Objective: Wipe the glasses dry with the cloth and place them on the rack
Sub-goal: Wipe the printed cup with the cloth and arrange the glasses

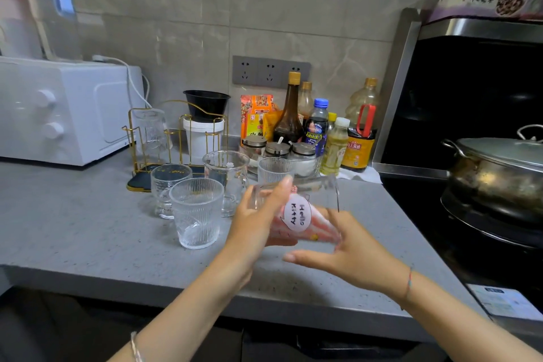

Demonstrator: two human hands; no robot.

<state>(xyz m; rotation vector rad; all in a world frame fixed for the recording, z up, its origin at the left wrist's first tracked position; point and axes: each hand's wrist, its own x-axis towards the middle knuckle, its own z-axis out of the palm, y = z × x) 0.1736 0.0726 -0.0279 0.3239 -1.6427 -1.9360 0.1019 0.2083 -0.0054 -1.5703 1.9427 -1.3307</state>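
My left hand (258,217) grips a clear glass (320,188) that lies tilted on its side above the counter. A pink cloth (296,219) with a white "Hello Kitty" patch is stuffed into that glass, and my right hand (349,250) holds the cloth at the glass's mouth. Several more glasses stand upright on the counter: a ribbed one (196,213) in front, one (169,188) behind it, a handled one (227,178) and a small ribbed one (273,169). The gold wire rack (164,141) stands at the back left with one glass (152,131) upside down on it.
A white microwave (64,110) sits at the left. Sauce bottles (318,126), seasoning jars (277,151) and a white tub (202,137) under a black bowl line the wall. At the right, a steel pot (496,173) sits on the black stove. The grey counter (88,232) edge runs in front.
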